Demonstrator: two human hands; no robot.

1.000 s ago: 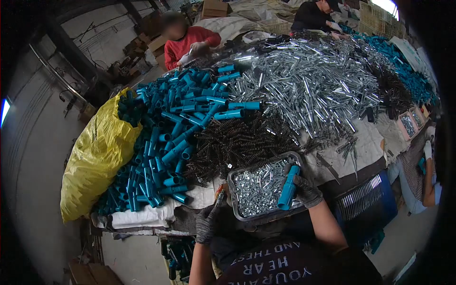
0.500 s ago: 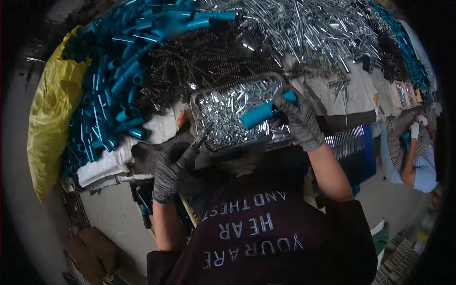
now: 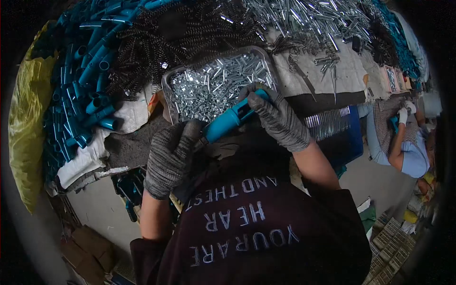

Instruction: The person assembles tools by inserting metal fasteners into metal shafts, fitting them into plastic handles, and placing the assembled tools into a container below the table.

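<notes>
A teal plastic tube (image 3: 225, 124) with a dark slot in its side slants across the front of the tray of small metal parts. Gloved in grey knit, my right hand (image 3: 280, 118) is closed around the tube's upper end. My left hand (image 3: 172, 159), in a matching glove, pinches a small dark metal part (image 3: 203, 141) at the tube's lower end. Its exact kind is hidden by the fingers. Just beyond both hands, the clear plastic tray (image 3: 167, 90) holds many short shiny metal pins and fittings.
Teal tubes (image 3: 92, 71) heap at left beside a yellow sack (image 3: 31, 133). Dark coil springs (image 3: 190, 35) and metal rods (image 3: 304, 19) lie behind the tray. A blue bin (image 3: 354, 135) of rods stands right; a gloved co-worker (image 3: 403, 128) sits beyond.
The tube has come down and left toward my body, and its lower end now meets the metal part in my left hand. The whole view has shifted slightly.
</notes>
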